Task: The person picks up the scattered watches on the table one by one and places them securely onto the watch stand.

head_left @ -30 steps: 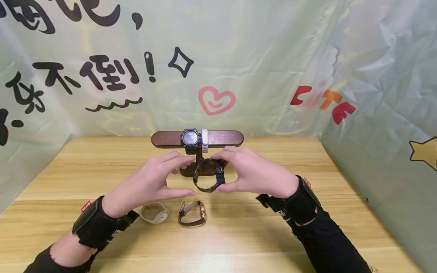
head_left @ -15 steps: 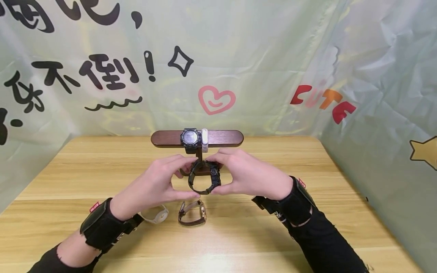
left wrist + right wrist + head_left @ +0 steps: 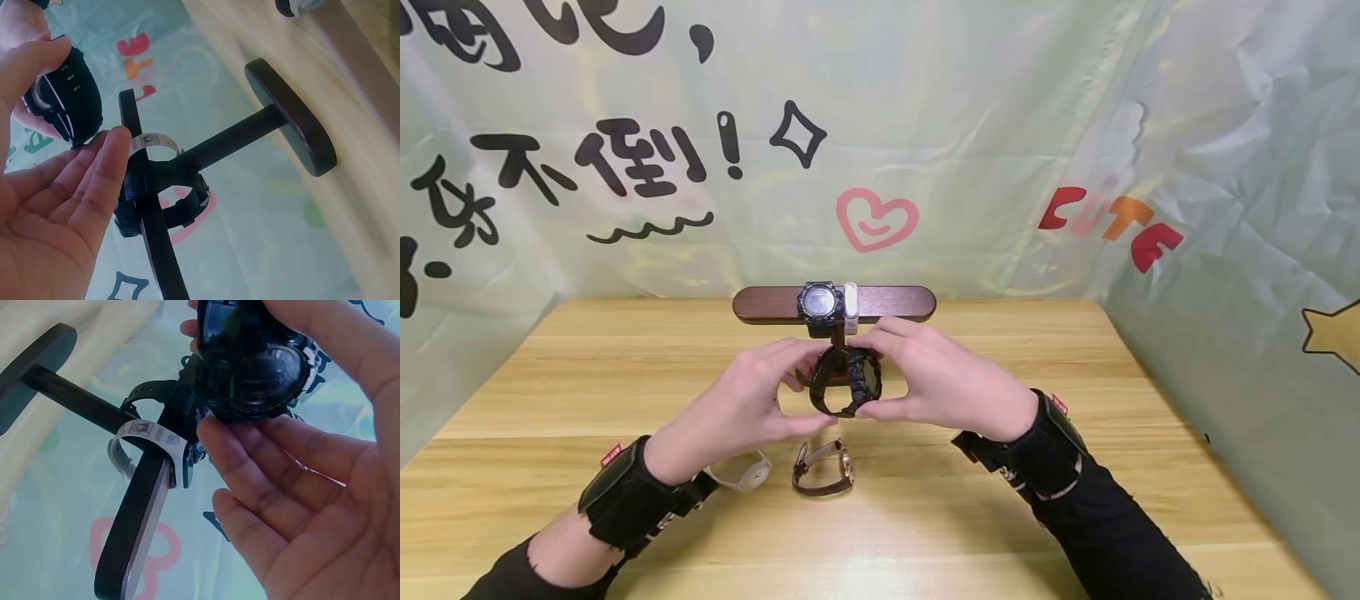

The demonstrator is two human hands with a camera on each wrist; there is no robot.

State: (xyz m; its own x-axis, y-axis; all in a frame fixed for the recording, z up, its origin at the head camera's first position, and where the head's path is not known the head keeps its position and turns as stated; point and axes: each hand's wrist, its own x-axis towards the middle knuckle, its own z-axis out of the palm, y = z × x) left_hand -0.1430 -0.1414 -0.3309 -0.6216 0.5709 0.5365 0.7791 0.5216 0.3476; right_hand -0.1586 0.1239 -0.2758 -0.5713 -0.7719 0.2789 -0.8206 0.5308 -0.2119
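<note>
Black watch [image 3: 867, 377] held up in front of the brown stand [image 3: 897, 304]

The black watch is held clear of the worktop [image 3: 925, 525], its strap forming a loop and its dial side turned toward the right. The stand's post and base are partly hidden behind it in the head view.

The strap side is pinched by the left hand [image 3: 748, 393], with the thumb nearer the camera and the fingers on the far side; in the left wrist view those fingers are seen nearly straight, laid side by side. The case side is gripped by the right hand [image 3: 931, 383] in a matching pose, its thumb and fingertips set on opposite edges of the case. Both forearms are angled inward from the lower corners. Black wrist straps [image 3: 634, 493] are worn, with small red tags [image 3: 613, 455] whose lettering cannot be read.

On the stand's bar, a round-faced watch [image 3: 818, 302] and a pale band [image 3: 851, 310] are mounted side by side. Small printed figures are shown on the band in the right wrist view. Nearer the camera, a white watch [image 3: 754, 475] and a brown-strapped watch [image 3: 823, 481] are laid on the worktop.

On the backdrop [image 3: 985, 108], "CUTE" is printed in coloured letters, "不倒!" in black; other characters are cut off at the edge. A pink heart [image 3: 877, 247] is drawn above the stand.
</note>
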